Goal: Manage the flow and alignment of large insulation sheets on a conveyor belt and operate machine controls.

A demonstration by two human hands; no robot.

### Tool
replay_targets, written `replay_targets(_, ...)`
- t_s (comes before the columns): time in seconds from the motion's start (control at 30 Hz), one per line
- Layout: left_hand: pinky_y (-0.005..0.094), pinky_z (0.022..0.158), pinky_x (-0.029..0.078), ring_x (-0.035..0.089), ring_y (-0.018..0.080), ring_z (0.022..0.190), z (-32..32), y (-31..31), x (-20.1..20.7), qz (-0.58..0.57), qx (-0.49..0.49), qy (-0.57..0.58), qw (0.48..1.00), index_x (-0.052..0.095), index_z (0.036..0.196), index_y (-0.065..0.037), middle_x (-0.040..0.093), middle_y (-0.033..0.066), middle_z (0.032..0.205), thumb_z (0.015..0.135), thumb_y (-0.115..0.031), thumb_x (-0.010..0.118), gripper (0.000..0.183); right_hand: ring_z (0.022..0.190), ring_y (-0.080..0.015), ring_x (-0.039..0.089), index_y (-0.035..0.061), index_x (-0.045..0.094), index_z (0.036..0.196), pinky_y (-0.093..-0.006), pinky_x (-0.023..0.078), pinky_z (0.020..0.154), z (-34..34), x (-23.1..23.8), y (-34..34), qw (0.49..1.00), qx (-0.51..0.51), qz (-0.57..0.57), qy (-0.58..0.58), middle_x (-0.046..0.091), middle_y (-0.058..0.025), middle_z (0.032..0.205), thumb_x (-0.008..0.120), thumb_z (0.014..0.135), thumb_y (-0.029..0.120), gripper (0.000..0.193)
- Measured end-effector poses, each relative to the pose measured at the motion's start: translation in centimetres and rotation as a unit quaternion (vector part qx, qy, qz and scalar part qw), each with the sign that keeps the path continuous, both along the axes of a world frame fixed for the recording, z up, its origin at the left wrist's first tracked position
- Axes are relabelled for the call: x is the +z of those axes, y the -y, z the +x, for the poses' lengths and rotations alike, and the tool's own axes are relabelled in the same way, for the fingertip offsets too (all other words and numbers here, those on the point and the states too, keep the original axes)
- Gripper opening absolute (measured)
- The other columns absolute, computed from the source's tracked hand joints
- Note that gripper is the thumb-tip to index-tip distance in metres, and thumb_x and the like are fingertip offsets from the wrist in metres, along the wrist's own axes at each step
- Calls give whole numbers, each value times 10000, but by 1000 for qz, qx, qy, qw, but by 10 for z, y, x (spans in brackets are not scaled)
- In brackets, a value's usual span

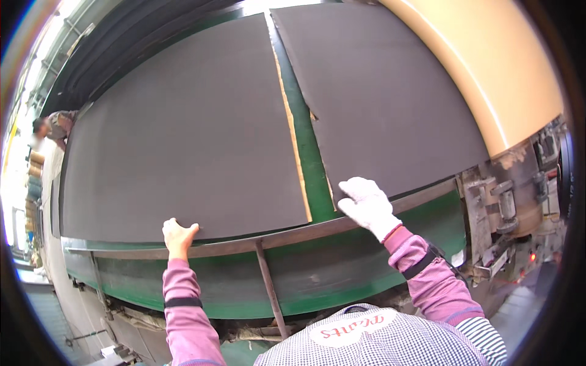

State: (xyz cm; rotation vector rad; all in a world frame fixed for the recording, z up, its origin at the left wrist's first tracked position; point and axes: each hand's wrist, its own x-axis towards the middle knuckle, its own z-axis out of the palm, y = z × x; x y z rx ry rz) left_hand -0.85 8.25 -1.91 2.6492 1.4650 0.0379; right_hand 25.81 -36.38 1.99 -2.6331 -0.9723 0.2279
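Observation:
Two large dark grey sheets lie side by side on a green belt (314, 171). At the near edge of the left sheet (183, 134) is my bare left hand (179, 235), its thumb held apart from the fingers, with the fingertips touching the sheet. The right sheet (390, 97) has a ragged left edge with a small notch. Over its near left corner rests my right hand (369, 204) in a white glove, thumb and fingers spread. A wedge of belt shows between the sheets, bordered by a pale tan strip along the left sheet's edge.
A metal rail (244, 245) runs along the near side, with a post below it. At the right stand a big glossy tan roller (488, 67) and machine parts (506, 207). Another person (60, 125) bends at the far left end. Dark material (122, 55) lies beyond the belt.

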Motion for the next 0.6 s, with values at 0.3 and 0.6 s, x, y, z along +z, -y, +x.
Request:
replay_targets(0.3, 427, 963, 495, 623, 322, 1103, 11, 60, -8, -184, -89, 158, 966, 681, 1138, 29, 679, 182, 1107, 886, -317, 744, 433, 1191, -297, 526, 154, 627, 1310, -419, 476, 1015, 40, 14, 52, 989, -113, -71, -63, 554, -87, 1234, 730, 787, 297, 552)
replay_targets(0.6, 442, 831, 509, 621, 320, 937, -41, 9, -19, -85, -179, 90, 976, 684, 938, 12, 644, 158, 999, 925, -194, 659, 209, 1204, -330, 549, 169, 622, 1335, -447, 490, 1024, 119, 6, 168, 982, -160, -81, -54, 566, -111, 1269, 672, 795, 182, 543)
